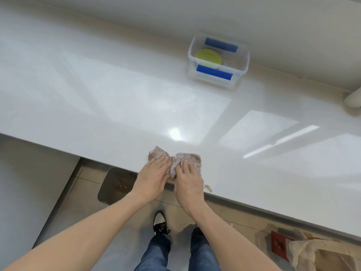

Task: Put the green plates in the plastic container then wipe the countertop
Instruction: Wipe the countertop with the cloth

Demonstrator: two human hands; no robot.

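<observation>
Centrally, at the near edge of the white countertop [136, 98], both hands press flat on a crumpled cloth [192, 159]. Left hand [154, 173]: palm down, fingers extended and held together, lying on the left lobe of the cloth. Right hand [188, 179]: palm down, fingers slightly spread over the right lobe. Neither hand pinches the fabric; each bears down on it. Cloth: pale grey-pink, mottled and worn in look, bunched at the middle between the hands so that it flares to either side like a bow, with a loose thread trailing at the counter edge beside the right wrist. Countertop: glossy, speckled, carrying bright window reflections. Plastic container [242, 69]: clear, rectangular, with blue clasps on its two long sides, standing uncovered far back near the wall, well apart from the hands. Green plates [208, 56]: lime-coloured, round, lying inside the container; their number cannot be told.
</observation>
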